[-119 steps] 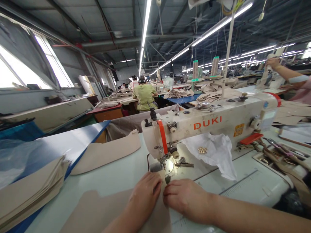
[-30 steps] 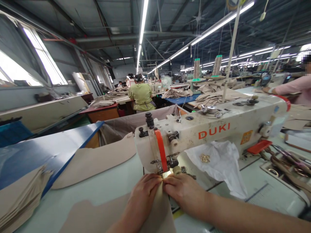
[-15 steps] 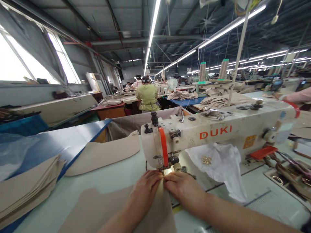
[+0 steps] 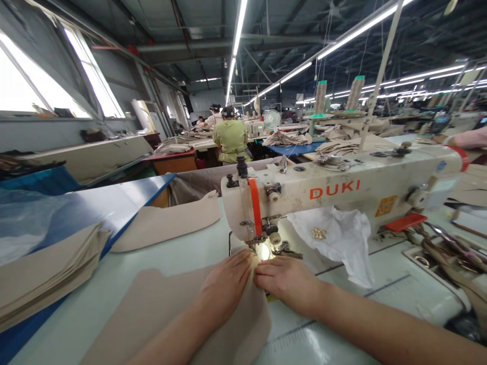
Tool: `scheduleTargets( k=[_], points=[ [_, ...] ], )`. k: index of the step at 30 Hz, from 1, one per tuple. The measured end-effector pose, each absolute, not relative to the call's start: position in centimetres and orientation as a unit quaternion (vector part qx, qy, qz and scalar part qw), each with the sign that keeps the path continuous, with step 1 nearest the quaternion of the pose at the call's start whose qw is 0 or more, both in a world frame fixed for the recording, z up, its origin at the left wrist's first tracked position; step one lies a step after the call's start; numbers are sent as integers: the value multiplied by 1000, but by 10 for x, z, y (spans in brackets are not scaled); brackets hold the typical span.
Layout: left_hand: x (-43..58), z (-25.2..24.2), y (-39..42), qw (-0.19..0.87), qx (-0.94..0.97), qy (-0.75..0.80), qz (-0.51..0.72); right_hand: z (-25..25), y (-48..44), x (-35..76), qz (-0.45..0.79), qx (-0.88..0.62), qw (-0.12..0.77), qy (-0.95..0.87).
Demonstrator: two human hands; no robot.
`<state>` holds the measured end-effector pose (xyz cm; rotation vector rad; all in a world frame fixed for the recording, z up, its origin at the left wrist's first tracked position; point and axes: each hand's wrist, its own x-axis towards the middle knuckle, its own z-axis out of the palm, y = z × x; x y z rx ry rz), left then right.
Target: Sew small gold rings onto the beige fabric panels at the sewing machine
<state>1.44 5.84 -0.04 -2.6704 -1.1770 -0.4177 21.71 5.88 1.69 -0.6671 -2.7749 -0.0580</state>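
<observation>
A beige fabric piece (image 4: 160, 299) lies on the pale green bed of the white sewing machine (image 4: 289, 185), its edge running up to the presser foot (image 4: 253, 246). My left hand (image 4: 227, 281) presses on the fabric just left of that edge, fingers together and pointing at the needle area. On the edge's right side, my right hand (image 4: 287, 281) has its fingers curled and pinched on the fabric. Both sets of fingertips nearly meet in front of the foot, under a small bright lamp. The needle and stitch line are too small or hidden to make out.
Another beige piece (image 4: 167, 225) lies behind on the left, beside a stack of cut pieces (image 4: 45, 274). A white cloth (image 4: 338, 238) holding small gold-coloured rings (image 4: 318, 233) sits under the machine arm. At right is a tray (image 4: 437, 279) of tools. Co-workers sit ahead.
The fabric has advanced under the foot, and its near right corner now shows. Both hands stay at the foot, with the right slightly farther from it. The camera view has shifted slightly.
</observation>
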Motion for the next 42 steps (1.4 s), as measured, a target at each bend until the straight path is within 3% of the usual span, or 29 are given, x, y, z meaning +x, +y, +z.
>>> scheduleTargets(
  k=[42],
  points=[
    [18,8,67,63,-871,-454,-177,8,69,212,-25,-240,174,-955]
  ],
)
